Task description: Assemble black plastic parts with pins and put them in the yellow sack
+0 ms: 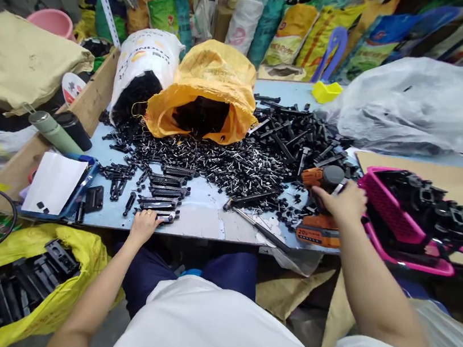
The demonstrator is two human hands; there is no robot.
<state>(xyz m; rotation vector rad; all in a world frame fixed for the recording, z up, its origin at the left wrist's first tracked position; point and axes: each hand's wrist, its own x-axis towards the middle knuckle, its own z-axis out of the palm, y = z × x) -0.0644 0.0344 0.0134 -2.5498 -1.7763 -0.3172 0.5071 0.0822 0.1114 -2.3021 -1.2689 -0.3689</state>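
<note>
My left hand point(144, 226) is at the table's front edge, its fingers closed on the near end of a long black plastic part point(165, 218). That part is the nearest in a row of similar black parts point(167, 189) lying side by side. On the right, my right hand point(345, 203) is around the grip of an orange and black cordless drill point(318, 232), which rests on the table edge; some of its fingers are blurred. Left of the drill lies a hammer-like tool with a metal shaft and dark handle point(260, 228).
Loose black pieces and screws point(243, 166) are heaped mid-table before an orange sack point(217, 72) and a white sack point(149, 53). A pink basket point(395, 208) of black parts is at right. A yellow bag point(92, 256) of black parts stands low left.
</note>
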